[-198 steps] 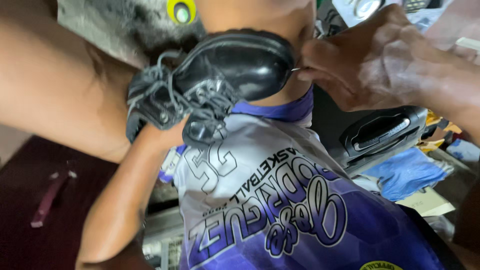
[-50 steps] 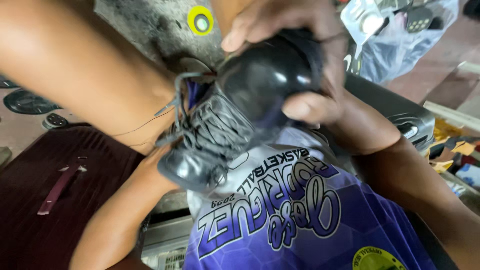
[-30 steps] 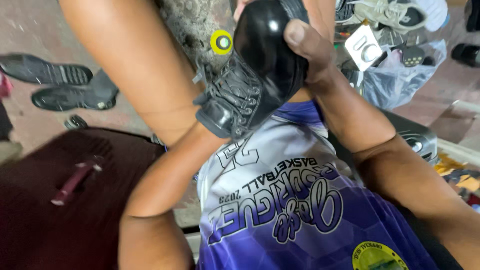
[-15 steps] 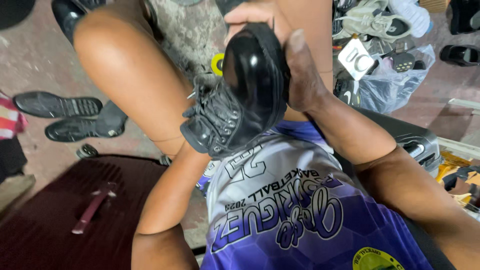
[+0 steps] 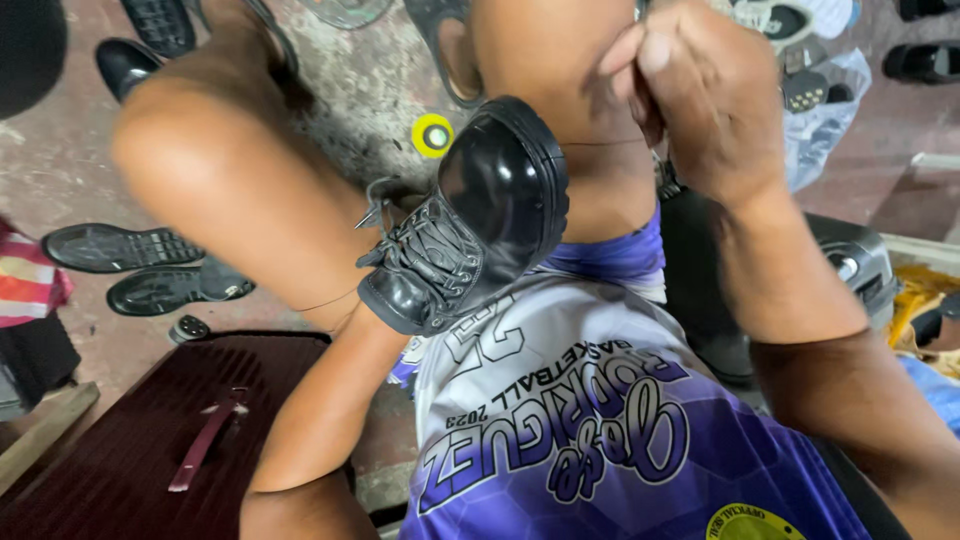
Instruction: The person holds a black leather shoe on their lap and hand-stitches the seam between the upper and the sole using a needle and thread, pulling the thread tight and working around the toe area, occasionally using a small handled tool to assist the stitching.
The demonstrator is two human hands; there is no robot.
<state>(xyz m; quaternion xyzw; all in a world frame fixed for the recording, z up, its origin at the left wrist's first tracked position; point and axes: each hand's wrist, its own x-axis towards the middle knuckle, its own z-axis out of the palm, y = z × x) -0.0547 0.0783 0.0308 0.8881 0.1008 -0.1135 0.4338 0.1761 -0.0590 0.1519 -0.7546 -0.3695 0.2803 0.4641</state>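
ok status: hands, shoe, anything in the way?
Right hand raised off the black lace-up shoe, fingers pinched shut, contents unclear. Left hand hidden, forearm running into the shoe. Shoe toe-up between the knees. Nothing in the way.

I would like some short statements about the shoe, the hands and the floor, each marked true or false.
1. The black lace-up shoe has its toe pointing up. True.
2. The right hand grips the shoe. False: it is raised, apart from the shoe.
3. The left forearm runs into the shoe. True.
4. The small round thing on the floor is red. False: it is yellow.
5. Dark shoe soles lie on the floor. True.
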